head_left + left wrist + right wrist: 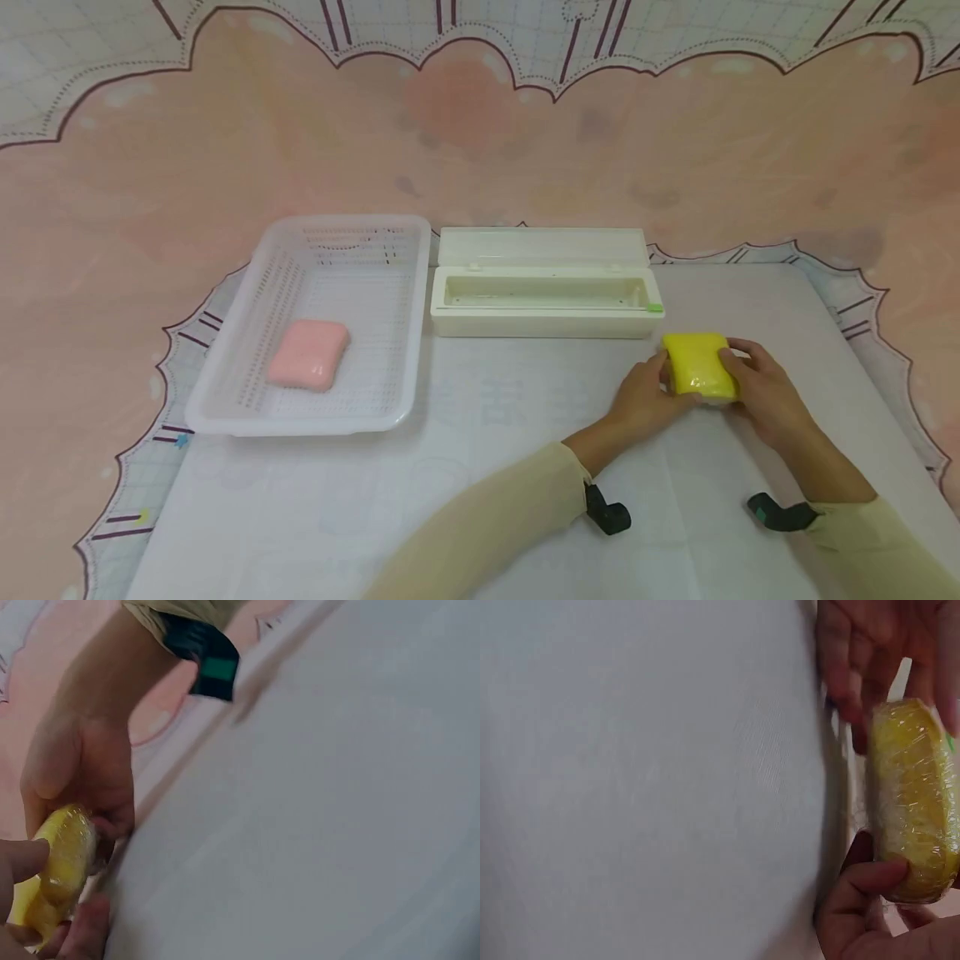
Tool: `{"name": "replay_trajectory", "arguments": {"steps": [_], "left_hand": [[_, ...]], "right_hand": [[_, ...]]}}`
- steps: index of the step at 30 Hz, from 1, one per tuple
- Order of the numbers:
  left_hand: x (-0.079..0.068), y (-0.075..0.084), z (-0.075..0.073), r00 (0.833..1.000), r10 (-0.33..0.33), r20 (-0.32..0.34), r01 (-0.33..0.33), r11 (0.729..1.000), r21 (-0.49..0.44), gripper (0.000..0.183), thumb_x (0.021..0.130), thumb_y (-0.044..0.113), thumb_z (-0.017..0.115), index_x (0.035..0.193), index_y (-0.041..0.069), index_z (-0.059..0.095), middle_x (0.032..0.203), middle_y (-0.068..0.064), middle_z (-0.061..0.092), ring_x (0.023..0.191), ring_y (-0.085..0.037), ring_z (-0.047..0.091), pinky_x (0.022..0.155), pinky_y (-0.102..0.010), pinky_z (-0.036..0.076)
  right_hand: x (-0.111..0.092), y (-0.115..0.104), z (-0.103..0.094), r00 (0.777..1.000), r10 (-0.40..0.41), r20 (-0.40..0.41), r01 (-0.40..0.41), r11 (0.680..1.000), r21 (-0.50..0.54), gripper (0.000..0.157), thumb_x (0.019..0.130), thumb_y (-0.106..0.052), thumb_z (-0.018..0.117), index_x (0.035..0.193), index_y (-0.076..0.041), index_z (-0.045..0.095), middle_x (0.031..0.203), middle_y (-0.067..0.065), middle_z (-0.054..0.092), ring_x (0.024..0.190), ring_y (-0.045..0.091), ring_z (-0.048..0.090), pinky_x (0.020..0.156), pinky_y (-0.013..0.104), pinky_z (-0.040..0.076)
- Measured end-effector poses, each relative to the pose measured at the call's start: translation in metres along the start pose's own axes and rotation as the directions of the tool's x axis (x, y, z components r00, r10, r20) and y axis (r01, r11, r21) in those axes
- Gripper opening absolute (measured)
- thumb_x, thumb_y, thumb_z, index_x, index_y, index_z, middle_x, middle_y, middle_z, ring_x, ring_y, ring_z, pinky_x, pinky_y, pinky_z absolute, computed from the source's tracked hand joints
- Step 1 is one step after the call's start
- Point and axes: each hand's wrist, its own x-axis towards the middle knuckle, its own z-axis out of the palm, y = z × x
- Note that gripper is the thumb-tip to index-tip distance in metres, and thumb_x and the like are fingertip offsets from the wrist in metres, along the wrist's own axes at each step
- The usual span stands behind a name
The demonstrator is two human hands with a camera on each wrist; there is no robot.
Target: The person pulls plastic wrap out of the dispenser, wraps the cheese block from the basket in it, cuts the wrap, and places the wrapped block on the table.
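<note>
Firstly, markings: pale traces (502, 400) ghosted on the white worktop (337, 517), left of the hands, too dim to read as words. On the cream box (547, 325), a small green tab (656, 307) at the front right corner, any print on it too small to make out. Next, ground and room: worktop smooth and whitish, with faint creases toward the near right, set against a peach fabric (480, 175) with blotchy tinting. Fabric edged in dark scallops, with a pale gridded border (675, 25) along the top, crossed by short maroon strokes; more scalloped border at both sides of the worktop, a small blue star (182, 440) printed at left. Light dull and even, wrist views dimmer. Yellow packet (699, 367), glossy and wrapped in clear film (911, 802), toward the right of the worktop, in front of the box's right end; cannot tell whether touching the surface. Left hand (647, 398) curled on the packet's left side, right hand (765, 393) gripping the right side, thumb over the upper face; both closed only to the packet's breadth. Khaki sleeves (487, 517), dark wrist mounts (609, 510) at the cuffs. Box lid (540, 246) tipped back, long hollow exposed. Just left of the box, a white perforated basket (300, 427), pink packet (309, 354) lying inside, toward the near left.
</note>
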Motion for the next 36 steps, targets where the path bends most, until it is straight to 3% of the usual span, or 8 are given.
{"name": "replay_trajectory", "arguments": {"steps": [4, 9, 11, 14, 17, 20, 31, 36], "left_hand": [[0.005, -0.001, 0.002, 0.999, 0.040, 0.006, -0.040, 0.986, 0.164, 0.048, 0.091, 0.036, 0.077, 0.131, 0.020, 0.055, 0.098, 0.010, 0.059, 0.086, -0.001, 0.051, 0.073, -0.015, 0.043], [0.004, -0.001, 0.000, 1.000, -0.002, 0.016, -0.002, 0.980, 0.197, 0.059, 0.093, 0.033, 0.075, 0.144, 0.016, 0.050, 0.093, 0.009, 0.059, 0.079, -0.003, 0.051, 0.066, -0.015, 0.044], [0.003, -0.001, -0.001, 1.000, -0.010, 0.017, 0.007, 0.982, 0.188, 0.061, 0.094, 0.031, 0.075, 0.147, 0.015, 0.048, 0.089, 0.008, 0.058, 0.075, -0.004, 0.050, 0.063, -0.016, 0.044], [0.002, 0.000, -0.002, 1.000, 0.000, 0.014, -0.003, 0.979, 0.205, 0.061, 0.095, 0.031, 0.074, 0.147, 0.015, 0.048, 0.086, 0.008, 0.056, 0.073, -0.004, 0.050, 0.061, -0.016, 0.044], [0.002, -0.001, -0.002, 1.000, 0.009, 0.015, -0.012, 0.972, 0.233, 0.062, 0.096, 0.032, 0.072, 0.149, 0.014, 0.046, 0.086, 0.009, 0.056, 0.073, -0.003, 0.050, 0.060, -0.015, 0.043], [0.003, -0.001, -0.001, 1.000, 0.011, 0.023, -0.016, 0.967, 0.254, 0.068, 0.097, 0.033, 0.070, 0.155, 0.013, 0.040, 0.089, 0.009, 0.057, 0.075, -0.002, 0.051, 0.062, -0.013, 0.043], [0.005, -0.003, 0.001, 0.998, 0.034, 0.044, -0.046, 0.951, 0.305, 0.072, 0.100, 0.033, 0.067, 0.159, 0.010, 0.033, 0.097, 0.007, 0.061, 0.078, -0.001, 0.051, 0.065, -0.011, 0.042], [0.004, -0.008, 0.001, 0.996, 0.057, 0.065, -0.073, 0.956, 0.283, 0.072, 0.099, 0.033, 0.068, 0.158, 0.011, 0.034, 0.102, 0.005, 0.062, 0.081, -0.001, 0.052, 0.067, -0.012, 0.043]], "right_hand": [[0.004, 0.004, -0.002, 0.993, -0.048, -0.111, 0.030, 0.987, -0.158, 0.073, 0.106, -0.055, 0.036, 0.160, -0.006, 0.027, 0.156, 0.034, 0.031, 0.114, 0.036, 0.050, 0.067, 0.016, 0.051], [0.007, 0.005, 0.000, 0.981, -0.127, -0.144, 0.070, 0.936, -0.346, 0.073, 0.108, -0.054, 0.033, 0.157, -0.001, 0.032, 0.148, 0.037, 0.040, 0.115, 0.048, 0.049, 0.070, 0.024, 0.053], [0.008, 0.005, 0.002, 0.975, -0.172, -0.140, 0.097, 0.899, -0.426, 0.073, 0.108, -0.052, 0.033, 0.158, 0.000, 0.029, 0.144, 0.038, 0.043, 0.113, 0.050, 0.051, 0.074, 0.039, 0.059], [0.008, 0.004, 0.008, 0.954, -0.272, -0.124, 0.164, 0.825, -0.540, 0.070, 0.108, -0.047, 0.038, 0.159, -0.001, 0.027, 0.139, 0.039, 0.044, 0.115, 0.054, 0.050, 0.085, 0.061, 0.055], [0.007, 0.003, 0.015, 0.927, -0.364, -0.095, 0.230, 0.749, -0.621, 0.066, 0.109, -0.044, 0.040, 0.159, -0.004, 0.029, 0.139, 0.038, 0.041, 0.115, 0.055, 0.049, 0.089, 0.068, 0.051], [0.005, 0.004, 0.017, 0.917, -0.392, -0.066, 0.257, 0.710, -0.655, 0.064, 0.109, -0.044, 0.038, 0.158, -0.004, 0.033, 0.140, 0.038, 0.038, 0.116, 0.055, 0.048, 0.090, 0.068, 0.050], [0.007, 0.004, 0.016, 0.922, -0.385, -0.045, 0.259, 0.698, -0.668, 0.065, 0.109, -0.045, 0.040, 0.156, 0.000, 0.035, 0.137, 0.038, 0.041, 0.109, 0.051, 0.053, 0.087, 0.064, 0.053], [0.007, 0.003, 0.016, 0.928, -0.368, -0.059, 0.240, 0.711, -0.661, 0.065, 0.109, -0.045, 0.041, 0.156, 0.000, 0.035, 0.138, 0.038, 0.041, 0.109, 0.051, 0.052, 0.089, 0.065, 0.053]]}}
